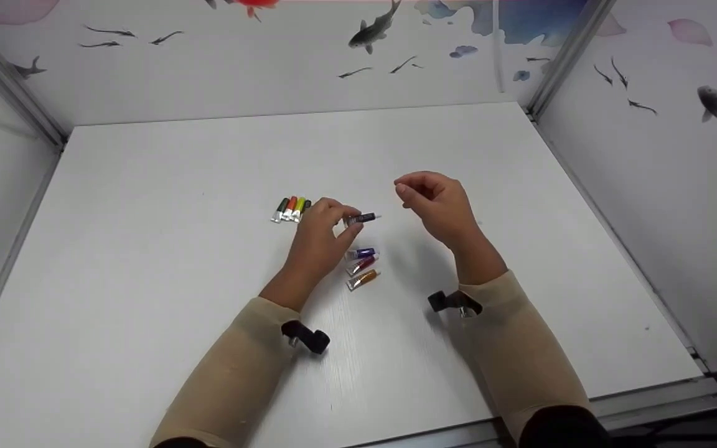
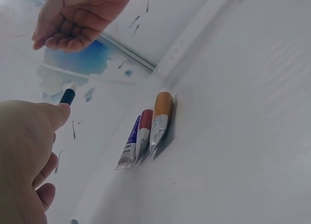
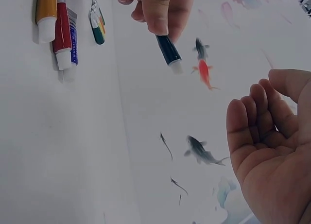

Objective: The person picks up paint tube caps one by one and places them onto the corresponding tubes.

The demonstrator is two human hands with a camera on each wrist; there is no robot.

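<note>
My left hand (image 1: 321, 235) pinches a small dark blue paint tube (image 1: 363, 218) between thumb and fingers, its white cap pointing right. In the right wrist view the same dark tube (image 3: 169, 51) sticks out below the thumb. My right hand (image 1: 444, 208) is raised to the right of it, fingers loosely bent and holding nothing. Below the held tube, three tubes lie on the white table (image 1: 147, 280): a purple tube (image 1: 363, 253), a red tube (image 1: 363, 265) and an ochre tube (image 1: 365, 279).
Left of my left hand several tubes lie side by side: a dark green tube (image 1: 281, 209), an orange-red tube (image 1: 291, 208), a yellow tube (image 1: 299, 208) and a dark one partly hidden by the hand. White panels (image 1: 221, 81) printed with fish border the table at the back and sides.
</note>
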